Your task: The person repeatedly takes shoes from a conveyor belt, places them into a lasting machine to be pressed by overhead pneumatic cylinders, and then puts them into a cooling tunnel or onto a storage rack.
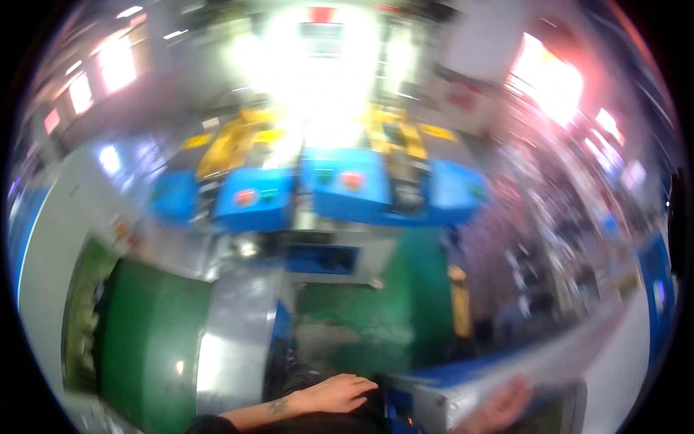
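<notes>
Green floor [361, 325] open — blue machine [340, 188] beyond

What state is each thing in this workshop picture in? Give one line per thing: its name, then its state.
left hand: open, fingers spread, resting palm down by the blue frame
right hand: blurred, against a long pale sheet; grip unclear
long pale sheet: lying slanted, motion-blurred
blue control boxes: red and green buttons showing; pressed or not, cannot tell
green cover: closed

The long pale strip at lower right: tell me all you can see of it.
The long pale strip looks like flat, greyish sheet metal, motion-blurred. It runs slanted from the lower middle up toward the right edge, above a blue-edged bench. The right hand grips its lower edge; the left hand rests beside its near end, not clearly touching.
</notes>
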The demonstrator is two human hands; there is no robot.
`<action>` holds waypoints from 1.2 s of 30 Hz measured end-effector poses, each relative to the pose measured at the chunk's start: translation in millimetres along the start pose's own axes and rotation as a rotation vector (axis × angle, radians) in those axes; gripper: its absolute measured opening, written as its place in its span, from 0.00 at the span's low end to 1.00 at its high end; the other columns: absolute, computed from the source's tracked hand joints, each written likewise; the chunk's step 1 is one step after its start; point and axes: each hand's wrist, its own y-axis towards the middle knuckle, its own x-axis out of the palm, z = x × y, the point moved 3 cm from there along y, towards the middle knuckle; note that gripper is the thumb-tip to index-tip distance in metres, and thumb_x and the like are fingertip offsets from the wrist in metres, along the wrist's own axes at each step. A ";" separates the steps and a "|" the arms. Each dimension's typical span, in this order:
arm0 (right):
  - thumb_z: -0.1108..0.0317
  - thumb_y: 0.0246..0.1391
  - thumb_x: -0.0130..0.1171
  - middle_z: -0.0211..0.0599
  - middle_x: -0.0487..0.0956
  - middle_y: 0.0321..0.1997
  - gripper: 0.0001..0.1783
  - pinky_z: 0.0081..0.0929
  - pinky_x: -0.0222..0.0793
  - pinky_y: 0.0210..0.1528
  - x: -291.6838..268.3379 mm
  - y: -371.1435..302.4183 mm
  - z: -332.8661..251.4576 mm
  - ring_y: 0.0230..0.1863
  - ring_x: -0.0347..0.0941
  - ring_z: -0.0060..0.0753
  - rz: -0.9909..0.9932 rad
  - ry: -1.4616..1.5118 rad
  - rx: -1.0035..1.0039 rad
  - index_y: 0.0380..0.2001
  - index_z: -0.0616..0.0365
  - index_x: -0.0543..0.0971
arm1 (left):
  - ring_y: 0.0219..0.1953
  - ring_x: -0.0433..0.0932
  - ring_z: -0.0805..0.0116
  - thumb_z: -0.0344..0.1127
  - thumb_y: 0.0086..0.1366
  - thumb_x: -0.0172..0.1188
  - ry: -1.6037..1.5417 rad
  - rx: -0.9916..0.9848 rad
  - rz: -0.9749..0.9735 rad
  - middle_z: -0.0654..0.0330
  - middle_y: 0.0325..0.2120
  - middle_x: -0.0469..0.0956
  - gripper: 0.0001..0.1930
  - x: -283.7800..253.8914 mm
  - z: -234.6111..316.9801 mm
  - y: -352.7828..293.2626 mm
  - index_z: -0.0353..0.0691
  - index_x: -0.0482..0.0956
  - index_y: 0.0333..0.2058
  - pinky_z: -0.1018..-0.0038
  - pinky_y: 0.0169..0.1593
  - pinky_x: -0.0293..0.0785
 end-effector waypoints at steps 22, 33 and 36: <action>0.67 0.54 0.57 0.53 0.73 0.54 0.26 0.37 0.69 0.55 360.1 -543.1 -547.9 0.53 0.72 0.52 -2.199 0.913 -1.741 0.55 0.64 0.67 | 0.61 0.59 0.39 0.36 0.56 0.57 0.582 -1.881 1.723 0.42 0.59 0.61 0.26 37.4 -137.6 -603.1 0.30 0.66 0.52 0.47 0.65 0.51; 0.63 0.49 0.57 0.46 0.76 0.48 0.31 0.45 0.70 0.48 632.9 -817.6 -906.3 0.49 0.73 0.48 -0.757 0.012 -2.260 0.59 0.54 0.66 | 0.60 0.63 0.39 0.39 0.52 0.59 0.330 -1.806 1.704 0.40 0.58 0.63 0.29 54.7 -151.0 -622.5 0.34 0.67 0.53 0.44 0.62 0.54; 0.62 0.46 0.60 0.46 0.77 0.46 0.33 0.45 0.71 0.46 662.6 -834.0 -894.0 0.46 0.73 0.48 -0.707 -0.099 -2.283 0.58 0.54 0.67 | 0.61 0.61 0.39 0.39 0.53 0.59 0.248 -1.776 1.738 0.40 0.58 0.63 0.29 54.9 -167.2 -622.0 0.34 0.67 0.53 0.44 0.62 0.53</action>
